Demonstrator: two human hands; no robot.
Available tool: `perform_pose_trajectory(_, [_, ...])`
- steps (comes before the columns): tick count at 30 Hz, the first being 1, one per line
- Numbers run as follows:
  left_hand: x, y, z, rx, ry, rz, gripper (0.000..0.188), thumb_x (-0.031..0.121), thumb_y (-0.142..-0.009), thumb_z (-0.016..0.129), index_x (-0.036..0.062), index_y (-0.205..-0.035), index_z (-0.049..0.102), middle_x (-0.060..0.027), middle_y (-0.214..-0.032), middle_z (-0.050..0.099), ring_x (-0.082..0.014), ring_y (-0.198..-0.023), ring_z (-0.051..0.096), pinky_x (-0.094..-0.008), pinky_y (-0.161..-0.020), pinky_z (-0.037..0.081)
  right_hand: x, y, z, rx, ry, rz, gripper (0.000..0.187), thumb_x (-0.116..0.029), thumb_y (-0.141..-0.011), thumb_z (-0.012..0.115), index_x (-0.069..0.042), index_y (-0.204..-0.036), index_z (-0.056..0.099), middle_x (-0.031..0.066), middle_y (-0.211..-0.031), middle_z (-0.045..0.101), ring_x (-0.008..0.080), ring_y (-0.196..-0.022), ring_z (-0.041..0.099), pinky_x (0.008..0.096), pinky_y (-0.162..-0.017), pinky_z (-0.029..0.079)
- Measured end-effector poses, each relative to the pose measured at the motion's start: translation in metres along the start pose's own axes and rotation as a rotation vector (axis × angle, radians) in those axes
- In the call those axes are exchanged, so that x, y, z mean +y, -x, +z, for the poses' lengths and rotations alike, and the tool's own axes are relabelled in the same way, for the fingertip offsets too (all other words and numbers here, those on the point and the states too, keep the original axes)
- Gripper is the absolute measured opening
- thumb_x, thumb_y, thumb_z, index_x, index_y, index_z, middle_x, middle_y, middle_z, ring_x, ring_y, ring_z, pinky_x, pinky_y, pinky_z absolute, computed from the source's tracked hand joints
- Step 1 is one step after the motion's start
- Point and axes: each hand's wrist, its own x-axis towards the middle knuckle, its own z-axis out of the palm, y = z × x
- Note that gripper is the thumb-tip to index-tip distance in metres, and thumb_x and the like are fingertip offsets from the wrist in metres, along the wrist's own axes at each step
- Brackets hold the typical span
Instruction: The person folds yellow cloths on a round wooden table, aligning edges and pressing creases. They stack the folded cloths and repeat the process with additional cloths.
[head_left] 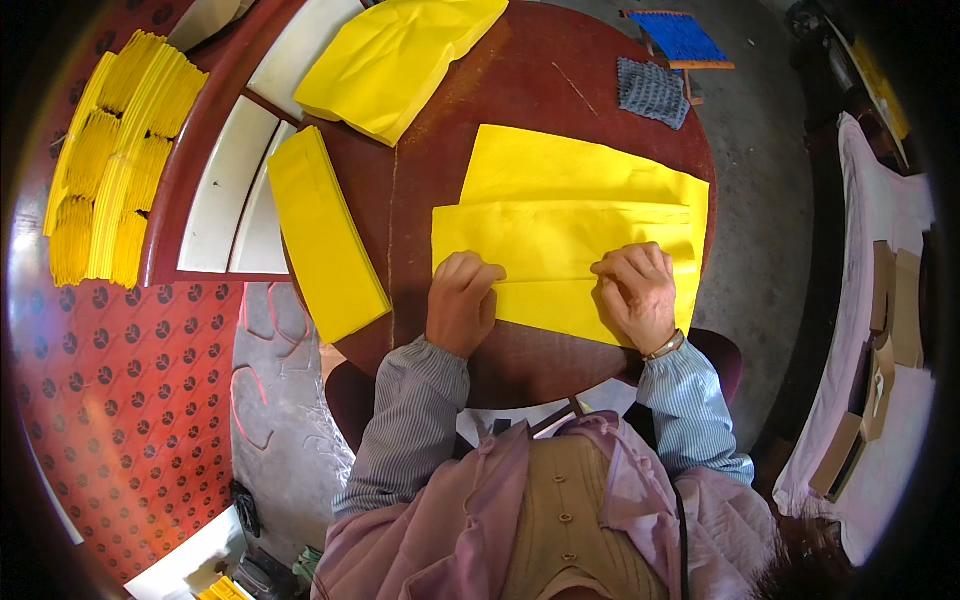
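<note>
A yellow sheet (545, 241), which looks like felt-like cloth, lies across the round table in front of me with a crease running along it. Its near edge is pinched on the left by my left hand (463, 300), fingers curled closed. My right hand (640, 293), a bracelet at its wrist, grips the same sheet further right with bent fingers. Behind and partly under it lies another flat yellow sheet (580, 165). To the left of my left hand rests a long, narrow folded yellow stack (327, 235). My fingertips partly hide the gripped edge.
The dark red table (360, 180) also bears a rumpled yellow pile (400, 65) at the far left and a grey knitted cloth (652, 92) at the far right. Bundled yellow stacks (118, 160) sit to the left. A stool with a blue woven seat (682, 38) stands beyond.
</note>
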Motion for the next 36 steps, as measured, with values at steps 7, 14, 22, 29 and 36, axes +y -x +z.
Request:
perform_pose_trajectory(7, [0.015,0.004,0.001,0.028,-0.146,-0.022,0.027,0.011,-0.091,0.077,0.0114,-0.117,0.072,-0.0106,-0.098,0.064,-0.0294,-0.088,0.061,-0.0435,-0.082,0.045,0.005,0.005,-0.001,0.053,0.021,0.063,0.010,-0.014,-0.088,0.079,-0.007,-0.094,0.079,0.0068,-0.088,0.073,0.0265,-0.085,0.062,0.0413,-0.080,0.045])
perform_pose_trajectory(14, [0.014,0.005,0.001,0.006,-0.187,-0.136,0.018,0.010,-0.089,0.080,0.0103,-0.105,0.071,-0.0090,-0.096,0.063,-0.0295,-0.087,0.059,-0.0443,-0.081,0.042,0.007,0.001,-0.010,0.019,0.057,0.076,0.011,-0.012,-0.087,0.080,-0.008,-0.096,0.078,0.0077,-0.092,0.073,0.0269,-0.083,0.061,0.0416,-0.078,0.045])
perform_pose_trajectory(22, [0.008,-0.012,0.008,0.108,-0.059,0.066,0.025,0.005,-0.087,0.071,0.0073,-0.112,0.069,-0.0143,-0.107,0.066,-0.0352,-0.101,0.063,-0.0459,-0.091,0.051,-0.011,-0.017,0.013,-0.049,-0.016,-0.102,0.022,-0.004,-0.087,0.078,-0.009,-0.109,0.080,0.0078,-0.114,0.077,0.0277,-0.107,0.066,0.0392,-0.091,0.051])
perform_pose_trajectory(29, [0.007,-0.002,-0.010,-0.155,0.007,-0.004,0.030,0.000,-0.083,0.070,0.0047,-0.112,0.072,-0.0126,-0.107,0.069,-0.0337,-0.102,0.065,-0.0433,-0.092,0.053,-0.008,-0.014,0.008,-0.229,-0.053,-0.158,0.026,-0.005,-0.089,0.075,-0.010,-0.114,0.079,0.0058,-0.114,0.075,0.0271,-0.107,0.064,0.0400,-0.092,0.048])
perform_pose_trajectory(36, [0.016,0.016,-0.026,-0.116,-0.035,-0.093,0.033,0.002,-0.083,0.073,0.0056,-0.115,0.074,-0.0108,-0.099,0.068,-0.0309,-0.098,0.064,-0.0427,-0.089,0.053,-0.005,-0.003,0.001,-0.192,-0.132,-0.154,0.021,-0.011,-0.091,0.073,-0.009,-0.111,0.079,0.0076,-0.107,0.074,0.0270,-0.102,0.064,0.0410,-0.089,0.048])
